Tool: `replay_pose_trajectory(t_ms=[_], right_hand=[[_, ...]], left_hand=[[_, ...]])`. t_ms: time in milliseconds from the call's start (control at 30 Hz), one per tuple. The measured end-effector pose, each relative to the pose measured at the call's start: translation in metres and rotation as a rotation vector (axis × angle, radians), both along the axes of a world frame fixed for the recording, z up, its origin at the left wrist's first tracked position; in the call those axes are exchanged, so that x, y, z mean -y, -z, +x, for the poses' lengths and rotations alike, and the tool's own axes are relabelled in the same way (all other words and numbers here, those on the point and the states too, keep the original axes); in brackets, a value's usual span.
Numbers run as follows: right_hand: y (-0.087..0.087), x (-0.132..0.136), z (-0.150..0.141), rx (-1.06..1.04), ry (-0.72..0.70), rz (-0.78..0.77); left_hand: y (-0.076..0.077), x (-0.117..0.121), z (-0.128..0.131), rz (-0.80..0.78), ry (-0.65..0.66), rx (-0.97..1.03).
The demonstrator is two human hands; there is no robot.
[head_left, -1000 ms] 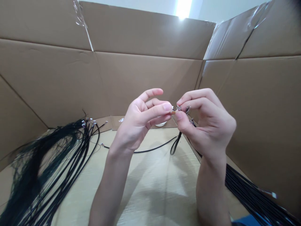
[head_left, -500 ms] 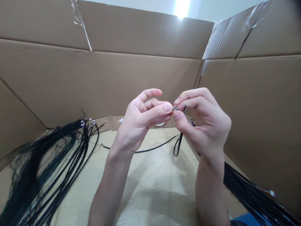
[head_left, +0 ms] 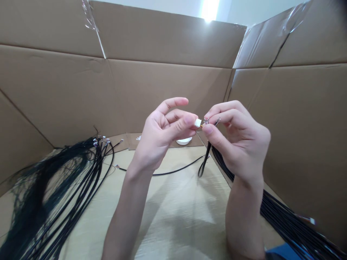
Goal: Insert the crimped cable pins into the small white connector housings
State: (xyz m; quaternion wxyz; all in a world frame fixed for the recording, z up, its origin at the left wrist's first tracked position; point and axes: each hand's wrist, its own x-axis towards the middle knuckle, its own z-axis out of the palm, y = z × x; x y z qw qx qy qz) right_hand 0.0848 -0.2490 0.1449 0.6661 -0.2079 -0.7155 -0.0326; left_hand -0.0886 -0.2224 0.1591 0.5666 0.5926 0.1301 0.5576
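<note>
One white connector (head_left: pixel 198 122), held in mid-air above the table (head_left: pixel 173 224), forms the centre of the view from where I stand. The left hand (head_left: pixel 159 139) clamps it between thumb and fingertips, its uppermost finger lifted free. An orange wire (head_left: pixel 201 126) spans the narrow gap to the right hand (head_left: pixel 240 139), whose thumb and fingertips are pinched together on it; whether its tip is seated in the connector cannot be told. Bright-tipped wire ends (head_left: pixel 206 121) fan out beside the right fingertips, and a looped black cable (head_left: pixel 208 151) hangs below. Good practice, in my judgement: grip each wire close to its tip, align it squarely with its slot, push straight without bending, keep the neighbouring ends fanned aside, and test the seat with a gentle tug. Beyond the hands, a white round dish (head_left: pixel 184 141) stands near the far edge and a single cable (head_left: pixel 179 170) lies curved across the table. Cables with connectors (head_left: pixel 89 184) lie to the left beside dark tangled strands (head_left: pixel 35 195); a black cable bundle (head_left: pixel 292 224) lies to the right; cardboard walls (head_left: pixel 170 86) enclose all.
</note>
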Motion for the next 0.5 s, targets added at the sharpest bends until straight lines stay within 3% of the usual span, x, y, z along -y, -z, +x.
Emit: replay_pose_trajectory(t_ms=[100,133,233,367,433,500], right_hand=[[-0.001,0.001,0.009,-0.081,0.028,0.033],[-0.002,0.001,0.013,-0.115,0.046,0.051],[-0.003,0.003,0.029,-0.193,0.130,0.101],[-0.004,0.004,0.051,-0.281,0.193,0.170],[-0.005,0.007,0.058,-0.324,0.188,0.219],[-0.006,0.011,0.064,-0.357,0.182,0.228]], left_hand=[[0.018,-0.028,0.017,0.071,-0.224,-0.236],[0.029,-0.040,0.027,0.097,-0.315,-0.424],[0.083,-0.069,0.061,0.089,-0.347,-0.691],[0.163,-0.075,0.097,0.079,-0.358,-1.005],[0.188,-0.073,0.103,0.093,-0.370,-1.097],[0.195,-0.073,0.103,0.120,-0.380,-1.141]])
